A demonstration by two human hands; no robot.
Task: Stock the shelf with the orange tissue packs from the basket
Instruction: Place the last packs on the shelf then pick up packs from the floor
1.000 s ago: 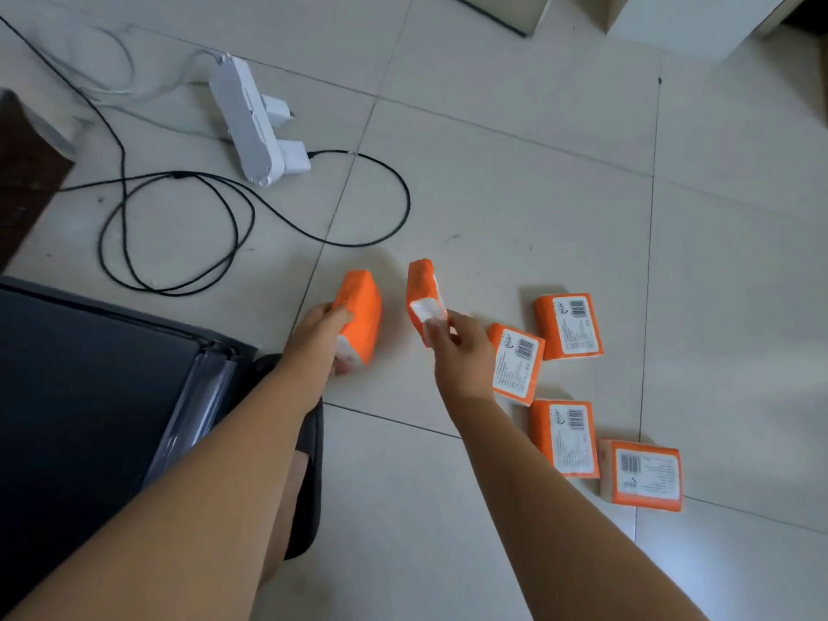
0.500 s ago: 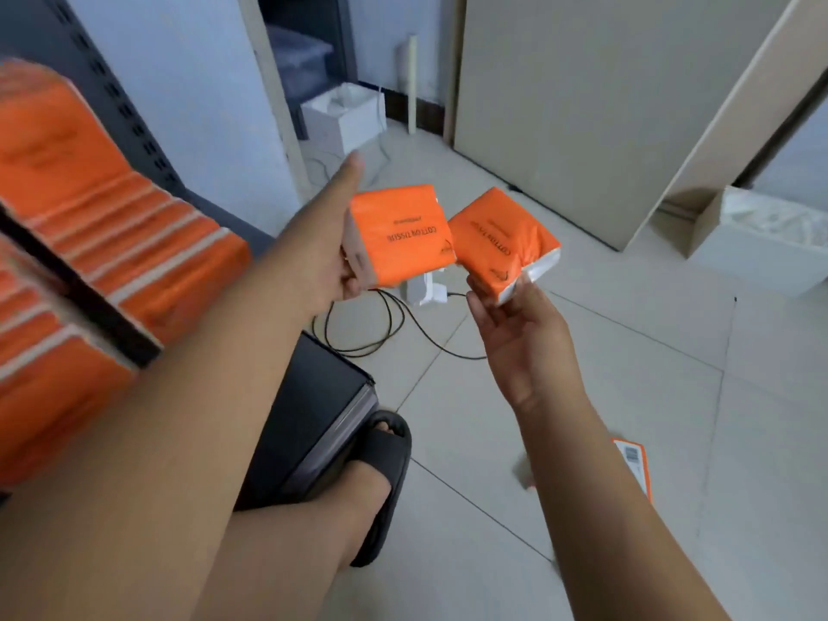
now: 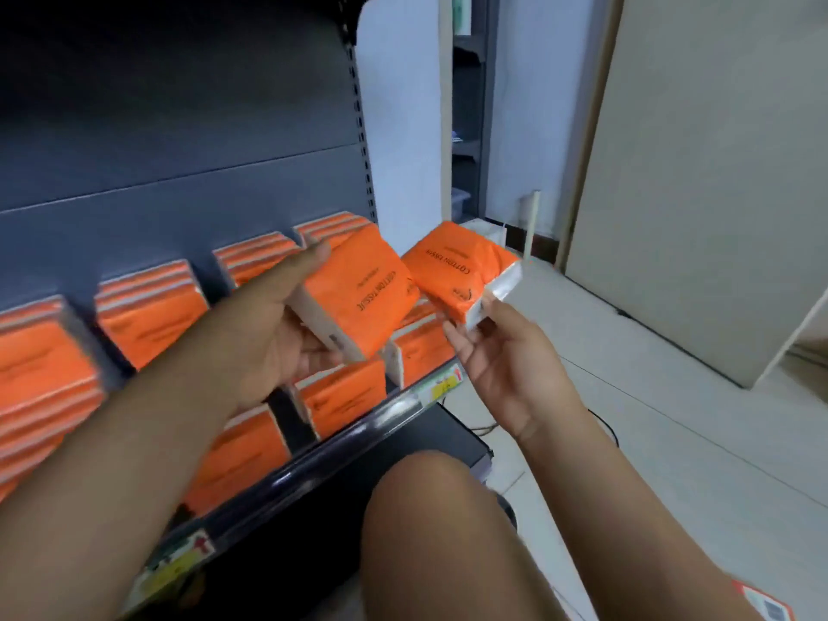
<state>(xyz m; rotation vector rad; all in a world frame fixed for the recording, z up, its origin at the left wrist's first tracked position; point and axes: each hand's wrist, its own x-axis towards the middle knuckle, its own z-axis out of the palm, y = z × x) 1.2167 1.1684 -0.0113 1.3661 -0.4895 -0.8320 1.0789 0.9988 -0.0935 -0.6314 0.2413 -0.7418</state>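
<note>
Both hands are loaded: my left hand (image 3: pixel 269 324) grips the left pack (image 3: pixel 363 289), a glossy orange plastic-wrapped block. My right hand (image 3: pixel 506 365) pinches the right pack (image 3: pixel 457 271) by its white end. Both packs sit above the stocked packs (image 3: pixel 152 311) on the dark metal shelf (image 3: pixel 358 437). A stray pack (image 3: pixel 766 607) lies on the pale tile floor (image 3: pixel 649 396).
</note>
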